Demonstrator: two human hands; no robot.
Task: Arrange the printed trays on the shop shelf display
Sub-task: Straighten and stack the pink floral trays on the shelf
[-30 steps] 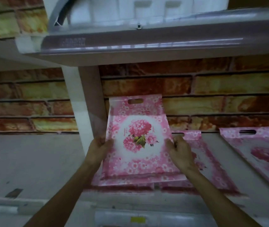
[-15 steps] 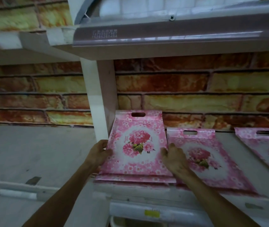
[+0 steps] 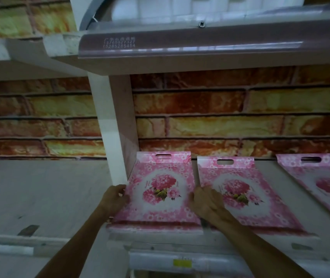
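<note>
A pink tray printed with flowers point(image 3: 160, 189) lies flat on the shelf point(image 3: 200, 240), tight against the white upright post. My left hand point(image 3: 115, 198) grips its left edge and my right hand point(image 3: 205, 201) grips its right edge. A second matching tray point(image 3: 246, 195) lies just to its right, partly under my right hand. A third tray point(image 3: 324, 183) lies further right, cut off by the frame edge. Each tray has a handle slot at its far end.
The white post point(image 3: 112, 127) divides this bay from a bare grey shelf point(image 3: 39, 197) on the left. An upper shelf point(image 3: 200, 45) with white items overhangs. A brick-pattern wall point(image 3: 230, 109) closes the back. A yellow price label point(image 3: 182, 263) sits on the front rail.
The tray in my hands has come down from a raised tilt to lie flat on the shelf beside the post. The view has shifted so the neighbouring trays show more fully.
</note>
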